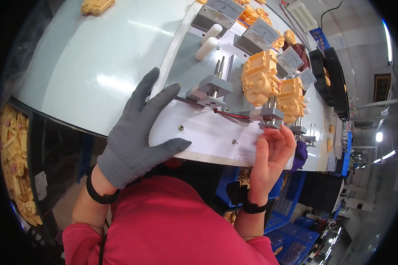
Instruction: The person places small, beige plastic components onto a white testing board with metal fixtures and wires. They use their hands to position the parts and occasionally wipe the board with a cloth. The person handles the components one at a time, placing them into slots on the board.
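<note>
My left hand (139, 130), in a grey glove, lies with its fingers spread over the left edge of a white-topped test fixture (203, 137). Its fingertips are near a grey block with two upright metal pins (212, 88). My bare right hand (274, 152) is at the front edge, fingers loosely curled and thumb apart. Its fingertips touch the underside of a second grey pin block (269, 115). Above that block stands a yellow-orange moulded plastic part (260, 79), seated on the pins. A similar moulded part (292, 99) stands just right of it.
Analog meters (258, 35) line the fixture's far side. Two white posts (206, 48) stand at the left. Another moulded part (97, 5) lies on the white table (101, 57). A bin of moulded parts (17, 168) is at lower left; blue crates (292, 198) stand at lower right.
</note>
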